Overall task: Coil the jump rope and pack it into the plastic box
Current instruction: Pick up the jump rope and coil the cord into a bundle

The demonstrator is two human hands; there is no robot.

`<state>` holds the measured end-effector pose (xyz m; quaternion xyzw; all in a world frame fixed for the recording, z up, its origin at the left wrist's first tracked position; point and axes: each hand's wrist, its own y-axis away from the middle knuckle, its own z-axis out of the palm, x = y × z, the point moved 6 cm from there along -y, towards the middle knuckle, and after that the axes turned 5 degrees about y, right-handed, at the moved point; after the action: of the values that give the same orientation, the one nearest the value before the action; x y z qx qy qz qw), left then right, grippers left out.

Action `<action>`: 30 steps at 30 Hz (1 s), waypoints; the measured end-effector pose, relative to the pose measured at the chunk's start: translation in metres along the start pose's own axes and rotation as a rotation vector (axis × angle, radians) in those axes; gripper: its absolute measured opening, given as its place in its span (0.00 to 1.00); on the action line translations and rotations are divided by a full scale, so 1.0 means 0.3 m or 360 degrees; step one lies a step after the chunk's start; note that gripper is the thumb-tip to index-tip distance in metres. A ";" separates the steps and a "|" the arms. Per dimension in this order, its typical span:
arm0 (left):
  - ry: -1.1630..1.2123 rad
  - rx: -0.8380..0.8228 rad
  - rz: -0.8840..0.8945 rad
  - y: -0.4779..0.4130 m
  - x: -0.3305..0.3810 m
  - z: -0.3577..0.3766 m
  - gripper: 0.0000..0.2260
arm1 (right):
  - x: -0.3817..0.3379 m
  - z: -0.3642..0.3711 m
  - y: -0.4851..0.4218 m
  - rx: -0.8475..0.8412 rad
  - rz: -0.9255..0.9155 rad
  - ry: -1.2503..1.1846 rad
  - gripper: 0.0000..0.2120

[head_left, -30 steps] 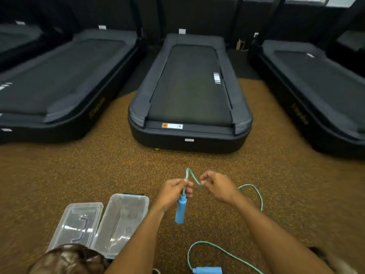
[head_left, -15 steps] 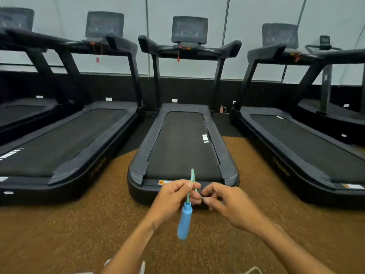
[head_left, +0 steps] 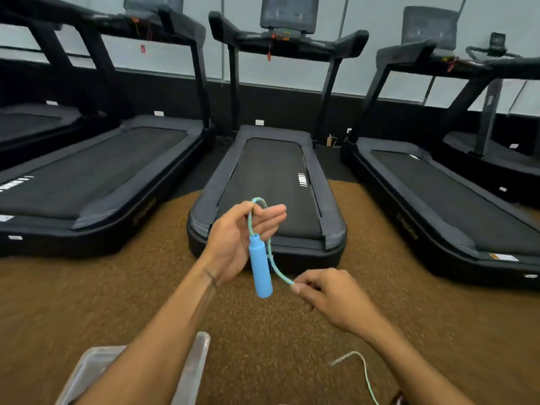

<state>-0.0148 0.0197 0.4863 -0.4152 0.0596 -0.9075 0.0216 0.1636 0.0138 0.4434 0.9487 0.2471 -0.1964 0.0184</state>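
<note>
Treadmills (head_left: 271, 182) line brown carpet (head_left: 87, 293) — their labels too blurred to read. Left hand (head_left: 233, 244) loosely cradles looped rope (head_left: 257, 206), handle (head_left: 260, 266) dangling; right hand (head_left: 330, 296) pinches rope.

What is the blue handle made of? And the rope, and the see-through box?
The blue handle looks like smooth matte plastic or foam; it has an even colour and no shine, so I can't tell which. The rope looks like braided cord, since teal and pale strands twist along it. The box looks like clear hard plastic: you can see through its glossy walls.
</note>
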 end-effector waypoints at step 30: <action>-0.0360 0.0060 -0.0334 0.106 -0.167 -0.087 0.18 | -0.132 0.073 0.139 -0.0070 -0.0532 0.0147 0.21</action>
<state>-0.0021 -0.0049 0.4278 -0.5183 -0.0040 -0.8531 -0.0591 0.1437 -0.0440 0.4357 0.9018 0.4063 -0.1474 -0.0051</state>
